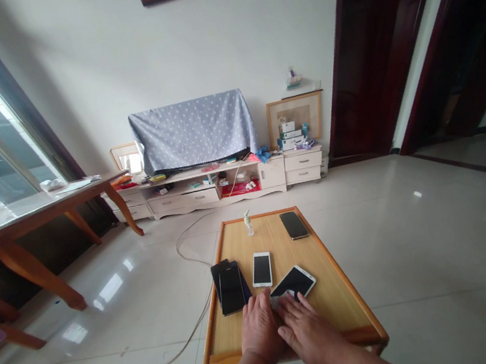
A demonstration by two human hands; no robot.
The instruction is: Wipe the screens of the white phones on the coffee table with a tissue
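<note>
A white smartphone [301,281] with a dark screen lies slanted near the front of the small wooden table. My right hand [309,325] is over it, its fingers pressing a small white cloth or tissue [290,293] onto the screen. At the phone's near left end is my left hand [260,326], fingers together and bent against its edge; the exact contact is hidden. Just beyond lies a smaller white phone [262,269]. To the left, a dark phone [231,288] partly overlaps another dark device [215,274].
Toward the far end of the wooden table [341,289] stand a small spray bottle [248,223] and, at the right corner, a dark phone [294,225]. A cable [173,358] runs along the floor at left. A cabinet [272,174] lines the wall.
</note>
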